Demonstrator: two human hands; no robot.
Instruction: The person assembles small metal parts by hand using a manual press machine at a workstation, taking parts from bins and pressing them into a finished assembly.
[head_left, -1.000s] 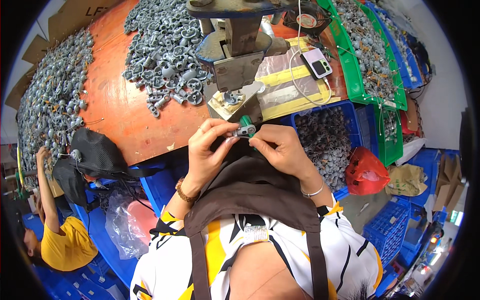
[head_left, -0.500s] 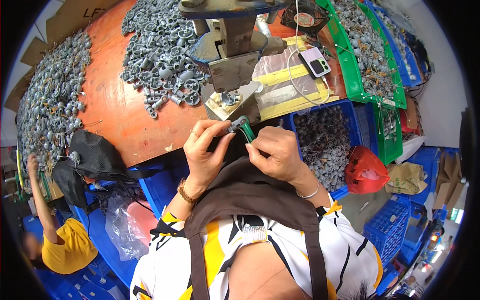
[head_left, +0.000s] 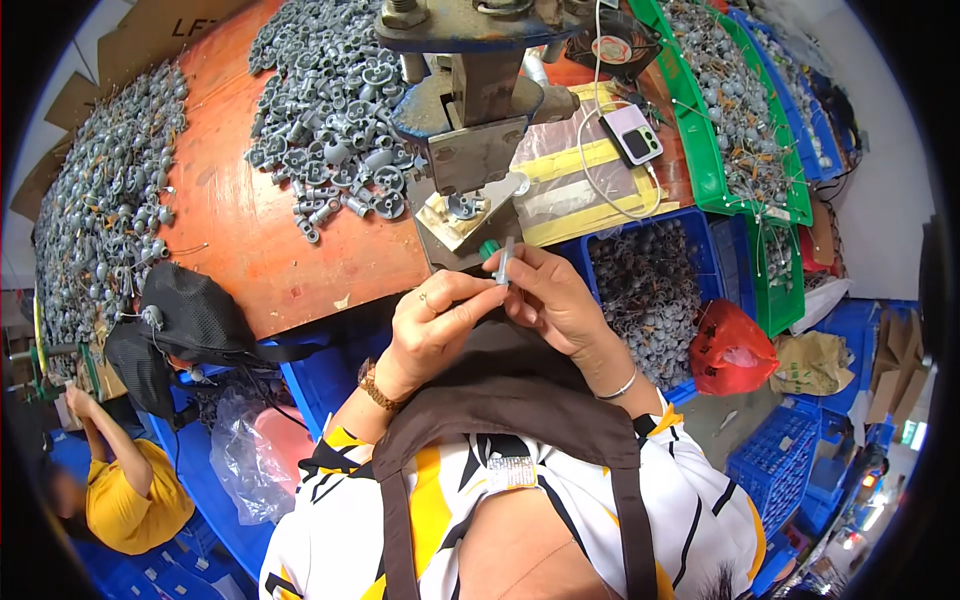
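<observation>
Both my hands meet in front of the bench edge, just below the press. Pinched between their fingertips is a small grey plastic part (head_left: 505, 262), stood on end. My left hand (head_left: 430, 330) is closed, its thumb and finger at the part's lower end. My right hand (head_left: 555, 305) is closed round its side. A green piece (head_left: 489, 249) pokes out beside my right fingertips; its full shape is hidden. Beyond my hands, another grey fitting (head_left: 463, 207) sits in the cream fixture (head_left: 436, 221) beneath the press head (head_left: 478, 155).
Loose grey fittings (head_left: 330, 120) are heaped on the orange bench (head_left: 290, 270); wired parts (head_left: 100, 170) lie further left. At right are a phone-like device (head_left: 632, 135) on a cable, a green tray (head_left: 700, 150), a blue bin (head_left: 715, 270) and a red bag (head_left: 730, 345). Another person (head_left: 135, 490) works at left.
My hands have come together and the grey part has turned upright. The green piece now shows only a short end. The person at left has lowered a raised arm.
</observation>
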